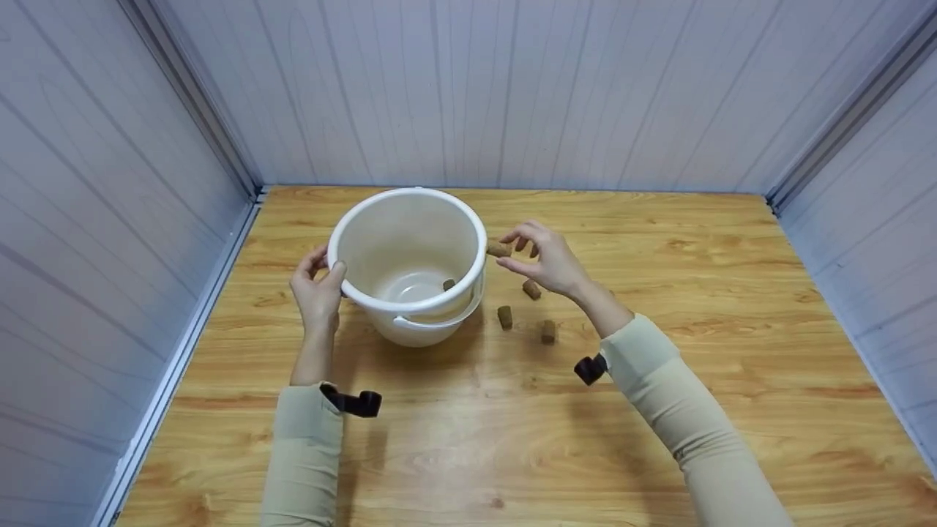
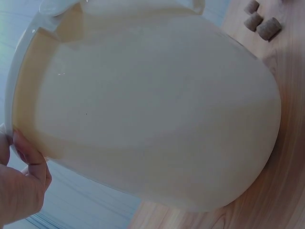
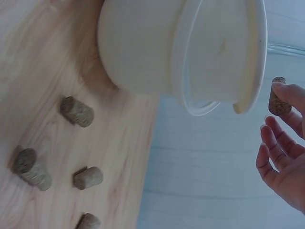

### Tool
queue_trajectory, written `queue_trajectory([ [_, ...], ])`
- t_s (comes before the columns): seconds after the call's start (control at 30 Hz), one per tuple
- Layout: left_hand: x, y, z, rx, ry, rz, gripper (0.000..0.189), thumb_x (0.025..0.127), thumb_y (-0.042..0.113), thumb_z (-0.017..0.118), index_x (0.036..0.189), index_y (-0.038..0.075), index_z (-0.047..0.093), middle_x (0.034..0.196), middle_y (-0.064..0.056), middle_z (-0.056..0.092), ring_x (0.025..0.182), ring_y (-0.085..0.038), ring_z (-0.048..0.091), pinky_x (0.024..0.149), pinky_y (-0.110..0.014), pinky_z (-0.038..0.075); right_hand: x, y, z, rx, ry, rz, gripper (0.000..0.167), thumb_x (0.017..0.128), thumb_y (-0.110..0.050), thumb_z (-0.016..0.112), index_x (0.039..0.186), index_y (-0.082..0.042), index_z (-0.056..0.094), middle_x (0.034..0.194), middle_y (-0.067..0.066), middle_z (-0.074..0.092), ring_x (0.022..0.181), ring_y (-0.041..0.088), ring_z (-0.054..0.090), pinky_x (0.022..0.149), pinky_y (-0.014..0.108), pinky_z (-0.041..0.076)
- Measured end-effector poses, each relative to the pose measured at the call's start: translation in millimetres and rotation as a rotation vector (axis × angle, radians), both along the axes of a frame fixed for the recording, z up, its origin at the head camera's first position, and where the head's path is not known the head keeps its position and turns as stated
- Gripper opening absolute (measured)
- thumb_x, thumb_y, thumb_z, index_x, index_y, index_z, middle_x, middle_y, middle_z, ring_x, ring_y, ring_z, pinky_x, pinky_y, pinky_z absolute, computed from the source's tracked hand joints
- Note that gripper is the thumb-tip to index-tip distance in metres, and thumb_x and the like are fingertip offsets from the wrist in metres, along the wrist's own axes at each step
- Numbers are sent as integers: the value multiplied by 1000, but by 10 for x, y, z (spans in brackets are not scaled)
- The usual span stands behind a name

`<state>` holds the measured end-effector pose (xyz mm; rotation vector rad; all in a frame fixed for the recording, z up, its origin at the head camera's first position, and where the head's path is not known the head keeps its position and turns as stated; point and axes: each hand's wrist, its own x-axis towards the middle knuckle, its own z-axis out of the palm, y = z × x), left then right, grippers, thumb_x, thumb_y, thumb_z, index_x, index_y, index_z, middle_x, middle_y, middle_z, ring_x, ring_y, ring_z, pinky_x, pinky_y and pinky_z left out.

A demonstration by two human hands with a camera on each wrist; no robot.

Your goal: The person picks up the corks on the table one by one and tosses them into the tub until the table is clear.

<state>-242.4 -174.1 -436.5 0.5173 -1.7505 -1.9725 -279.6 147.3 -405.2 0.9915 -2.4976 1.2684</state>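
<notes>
A white plastic bucket (image 1: 377, 318) stands on the wooden table, its thin handle (image 1: 468, 315) hanging on the near right side. My left hand (image 1: 316, 293) grips the rim at the left, thumb on top and fingers outside, as the left wrist view also shows that hand (image 2: 26, 179). Just outside the right rim, my right hand (image 1: 550, 262) pinches a cork (image 3: 278, 102) between thumb and index finger, with the other fingers loosely bent. One cork (image 1: 449, 285) shows inside the bucket near its bottom.
Right of the bucket, several loose corks lie on the table, among them one cork (image 1: 531, 289) below my right hand, another (image 1: 505, 317) near the bucket and a third (image 1: 548, 331). Pale panel walls (image 1: 468, 95) enclose the table at the back and both sides.
</notes>
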Motion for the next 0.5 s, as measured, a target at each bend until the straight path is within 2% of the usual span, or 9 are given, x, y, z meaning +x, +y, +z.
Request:
queue_trajectory([
  [0.27,0,2,1,-13,11,4,40,79,-10,54,119,-12,60,92,-8,53,83,-13,50,41,-12,44,-57,-248,155,-18,-15,31,23,85,-10,73,102,5,65,99,17,62,87,37,57,69,44,49],
  [0.5,4,5,5,-33,15,10,40,79,-10,54,119,-12,60,93,-9,52,86,-13,49,45,-12,45,-97,-460,244,-15,-6,50,22,85,-9,73,101,5,65,100,16,62,85,27,57,65,31,48],
])
